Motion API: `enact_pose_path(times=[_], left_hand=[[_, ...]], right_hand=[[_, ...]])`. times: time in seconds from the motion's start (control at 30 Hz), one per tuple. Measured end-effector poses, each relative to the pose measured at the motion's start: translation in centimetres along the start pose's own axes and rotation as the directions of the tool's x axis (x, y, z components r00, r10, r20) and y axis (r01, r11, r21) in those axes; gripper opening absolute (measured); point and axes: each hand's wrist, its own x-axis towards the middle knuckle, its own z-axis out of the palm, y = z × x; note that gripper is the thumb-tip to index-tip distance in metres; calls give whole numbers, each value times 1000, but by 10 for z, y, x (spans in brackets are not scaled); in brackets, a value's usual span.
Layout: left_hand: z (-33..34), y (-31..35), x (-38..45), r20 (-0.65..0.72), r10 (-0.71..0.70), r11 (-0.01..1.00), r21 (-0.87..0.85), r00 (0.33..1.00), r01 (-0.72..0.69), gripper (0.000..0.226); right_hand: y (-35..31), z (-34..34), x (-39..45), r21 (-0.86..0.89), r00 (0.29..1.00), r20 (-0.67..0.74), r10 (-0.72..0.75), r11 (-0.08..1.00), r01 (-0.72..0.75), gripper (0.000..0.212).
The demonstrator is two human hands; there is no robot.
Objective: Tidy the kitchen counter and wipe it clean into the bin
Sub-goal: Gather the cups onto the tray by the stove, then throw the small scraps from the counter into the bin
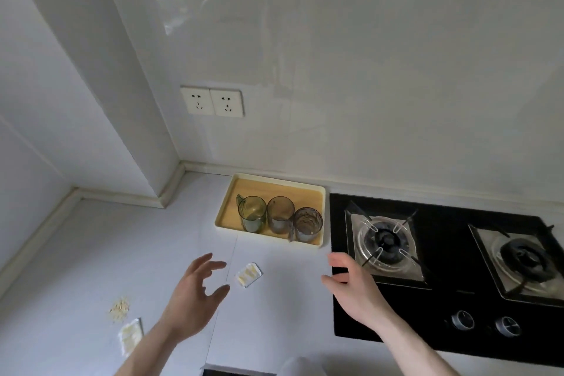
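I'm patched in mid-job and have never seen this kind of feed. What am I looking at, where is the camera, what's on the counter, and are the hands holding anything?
There is no machine here: a person works with bare hands, and the single picture comes from a camera worn on their head, looking forward and down. The left hand and right hand hover over the counter, fingers spread, holding nothing. Between them lies a small wrapper; another wrapper and a pile of crumbs lie nearer the left edge. By the wall, a tray carries three glass cups. To the right is a black gas hob with two burners.
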Motion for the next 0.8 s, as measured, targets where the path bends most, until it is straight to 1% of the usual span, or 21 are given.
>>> enact_pose_path(times=[0.13, 0.2, 0.3, 0.47, 0.57, 0.67, 0.8], left_hand=[[-16, -30, -55, -44, -104, 984, 142, 994, 109, 42], [-21, -39, -71, -65, -122, 980, 147, 990, 131, 43], [-24, -44, -85, -62, -121, 983, 133, 991, 128, 44], [-19, -30, -104, 5, -80, 983, 169, 997, 78, 47], [-15, -23, -126, 7, -98, 977, 192, 995, 95, 48], [-11, -21, -158, -64, -158, 970, 176, 985, 167, 48], [7, -20, -219, -183, -309, 935, 122, 933, 333, 47]], right_hand=[[-20, 20, 4, -53, 996, 80, -49, 997, 53, 43], [-26, 34, 3, -84, 991, 116, -61, 994, 71, 44], [-31, 58, -4, -132, 982, 174, -68, 987, 92, 45], [-30, 95, -13, -258, 955, 287, -71, 955, 149, 47], [-30, 113, -20, -273, 940, 329, -91, 944, 187, 45], [-32, 127, -31, -272, 900, 417, -128, 927, 258, 43], [-34, 137, -44, -287, 796, 583, -162, 876, 389, 45]])
